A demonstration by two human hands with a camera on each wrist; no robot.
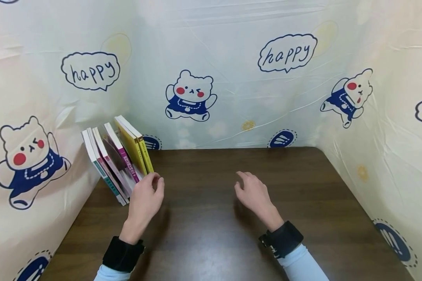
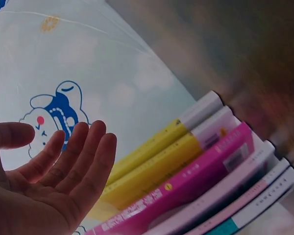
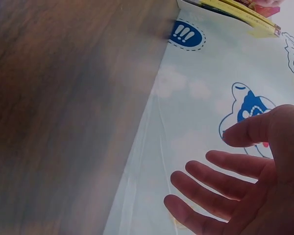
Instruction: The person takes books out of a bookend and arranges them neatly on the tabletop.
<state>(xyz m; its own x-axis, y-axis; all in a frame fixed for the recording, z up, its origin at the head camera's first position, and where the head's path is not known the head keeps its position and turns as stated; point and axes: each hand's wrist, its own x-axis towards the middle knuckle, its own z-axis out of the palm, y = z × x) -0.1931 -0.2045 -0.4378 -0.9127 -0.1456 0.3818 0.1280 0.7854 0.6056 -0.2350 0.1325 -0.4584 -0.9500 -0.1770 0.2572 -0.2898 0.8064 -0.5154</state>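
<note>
Well, neither grip has hold of anything: the left hand (image 1: 145,199) is released, its thumb apart from the loosely bent fingers, and the right hand (image 1: 254,195) looks just as slack. The left hovers at the near side of the row of books (image 1: 107,158), by its right end, though whether it touches a cover I cannot tell; the right hangs well apart, off to the right of the row, above the brown surface (image 1: 204,226). The books stand on end with their spines toward the person, presumably so each can be told by colour, and being side by side they probably prop one another up. At the row's right end are two yellow books (image 2: 152,169), then a magenta book (image 2: 186,174), with paler books (image 2: 220,183) filling the left. Behind the row hangs a printed sheet (image 1: 232,50); nearer than it, a black band (image 1: 285,238) circles each wrist, likely to carry a camera.
</note>
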